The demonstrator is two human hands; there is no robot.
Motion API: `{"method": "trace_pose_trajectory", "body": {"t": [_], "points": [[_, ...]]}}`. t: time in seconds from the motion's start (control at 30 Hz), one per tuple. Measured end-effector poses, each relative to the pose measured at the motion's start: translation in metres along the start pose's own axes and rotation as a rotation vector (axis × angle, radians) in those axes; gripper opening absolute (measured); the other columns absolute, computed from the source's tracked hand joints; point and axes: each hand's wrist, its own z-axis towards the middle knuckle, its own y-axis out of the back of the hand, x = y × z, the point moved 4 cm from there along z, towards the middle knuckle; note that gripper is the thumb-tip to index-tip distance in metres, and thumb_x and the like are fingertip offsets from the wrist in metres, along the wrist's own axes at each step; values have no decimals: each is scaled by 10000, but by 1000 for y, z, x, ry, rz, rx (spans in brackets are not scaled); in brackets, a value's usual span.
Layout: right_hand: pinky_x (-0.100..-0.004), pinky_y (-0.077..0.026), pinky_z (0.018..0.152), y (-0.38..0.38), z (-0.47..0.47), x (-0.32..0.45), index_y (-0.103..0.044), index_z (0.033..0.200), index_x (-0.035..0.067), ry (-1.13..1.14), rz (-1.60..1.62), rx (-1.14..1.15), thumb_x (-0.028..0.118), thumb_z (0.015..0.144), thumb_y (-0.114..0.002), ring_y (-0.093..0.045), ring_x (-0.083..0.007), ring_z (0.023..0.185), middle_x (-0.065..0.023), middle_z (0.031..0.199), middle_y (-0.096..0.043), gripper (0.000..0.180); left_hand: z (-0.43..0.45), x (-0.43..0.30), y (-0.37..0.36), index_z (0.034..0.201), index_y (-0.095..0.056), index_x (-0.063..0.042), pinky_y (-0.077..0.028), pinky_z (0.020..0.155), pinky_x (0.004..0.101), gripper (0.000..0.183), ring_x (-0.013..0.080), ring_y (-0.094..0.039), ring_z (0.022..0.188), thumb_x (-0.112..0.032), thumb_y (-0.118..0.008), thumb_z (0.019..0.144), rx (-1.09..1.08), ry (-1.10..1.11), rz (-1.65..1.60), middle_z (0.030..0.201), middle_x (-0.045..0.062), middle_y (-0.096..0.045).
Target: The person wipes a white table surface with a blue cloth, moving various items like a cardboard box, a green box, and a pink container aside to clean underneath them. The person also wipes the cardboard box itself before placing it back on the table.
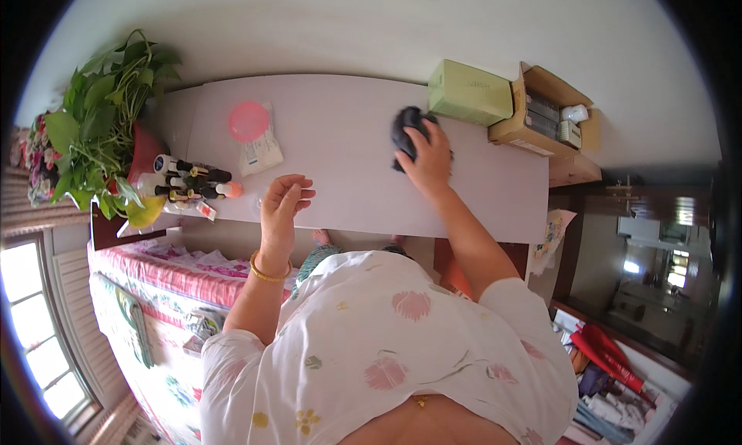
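Note:
On the pale desk top (pixel 348 155), my right hand (pixel 428 158) lies over a crumpled black cloth (pixel 408 129), its fingers spread across the fabric near the green box. My left hand (pixel 285 204) hovers by the front edge of the desk, fingers loosely curled and apart, holding nothing. Beyond the left hand, a round pink object (pixel 249 121) rests partly on a white soft packet (pixel 262 154) that bears writing. Several small bottles (pixel 194 181) with dark caps stand grouped to the left of that hand, with an orange-topped one (pixel 233 189) at their near side.
A potted leafy plant (pixel 104 115) fills the left end. A light green box (pixel 470 91) and an open cardboard box (pixel 536 117) holding small packages stand at the back right against the wall. A bed (pixel 174 283) lies left of me; an open drawer of clothes (pixel 614 398) is at the lower right.

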Motion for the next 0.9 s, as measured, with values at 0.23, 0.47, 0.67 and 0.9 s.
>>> {"method": "trace_pose_trajectory", "body": {"t": [0.23,0.47,0.67,0.9], "points": [[-468,-425,888,-34,-57,133,-610,965,151,268,227,200,207,570,-754,-495,-334,1083,-98,1145,-514,424,10,-17,34,1070,-571,-21,-466,759,251,192,134,-611,872,-130,-505,927,140,26,23,998,65,-632],[-424,-394,976,109,-139,-56,-623,1056,75,-461,-186,53,135,696,-581,-489,-340,1129,-158,1191,-553,367,11,-31,73,1025,-583,-10,-462,748,244,153,134,-609,856,-91,-496,928,162,-128,157,974,68,-636],[-404,-454,864,273,-232,-185,-609,1109,35,-1242,-583,-551,277,776,-598,-600,-327,957,-178,1041,-632,411,-2,-33,95,1029,-580,-25,-472,747,237,144,133,-614,838,-94,-503,928,43,-113,160,975,61,-629],[-405,-401,933,211,-131,-200,-537,1201,25,-553,-213,-206,320,739,-711,-511,-353,1113,-206,1208,-537,575,-4,-28,65,1020,-575,-51,-470,734,239,128,127,-609,836,-103,-498,932,100,-44,109,980,60,-629]]}}
